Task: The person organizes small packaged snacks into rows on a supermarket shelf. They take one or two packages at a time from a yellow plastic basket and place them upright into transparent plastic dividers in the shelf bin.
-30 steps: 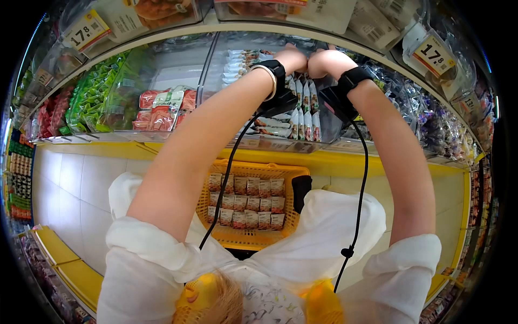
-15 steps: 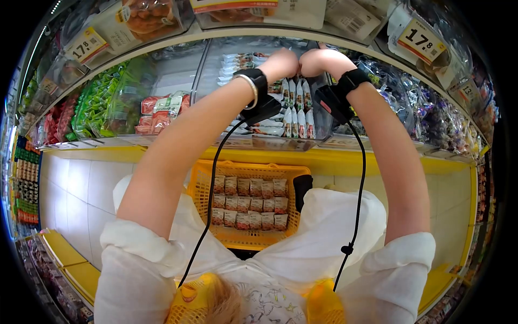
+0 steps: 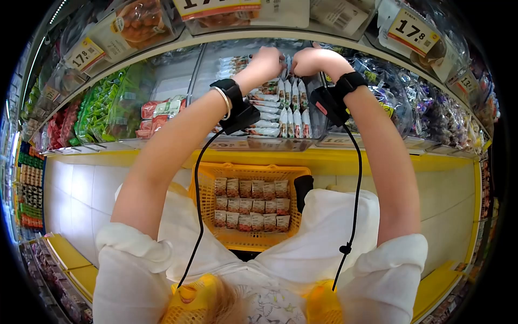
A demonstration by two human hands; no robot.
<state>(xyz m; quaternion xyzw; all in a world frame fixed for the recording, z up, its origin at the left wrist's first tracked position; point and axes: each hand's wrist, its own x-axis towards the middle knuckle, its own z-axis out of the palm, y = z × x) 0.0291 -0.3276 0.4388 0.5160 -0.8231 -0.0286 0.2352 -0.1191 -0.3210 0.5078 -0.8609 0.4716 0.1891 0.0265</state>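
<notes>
Both hands reach into a clear shelf bin that holds rows of small white snack packets [image 3: 291, 121]. My left hand [image 3: 268, 62] is over the back of the rows with its fingers curled at the packets; what it grips, if anything, is hidden. Just right of it, my right hand [image 3: 307, 62] is closed too, its fingertips by the upright packets at the back, and I cannot make out what is between them. Below the shelf, a yellow basket [image 3: 202, 186] on the floor holds three rows of small brown packets [image 3: 244, 206].
Left of the bin lie red-and-white packs [image 3: 162, 113] and green packets [image 3: 97, 108]. Purple-wrapped goods [image 3: 434, 116] fill the bins to the right. An upper shelf edge with price tags [image 3: 413, 33] arches above my hands. Black cables hang from both wrists.
My hands have moved slightly apart, the left one shifting left. More of the upright packets at the back now shows between them. The view has shifted slightly.
</notes>
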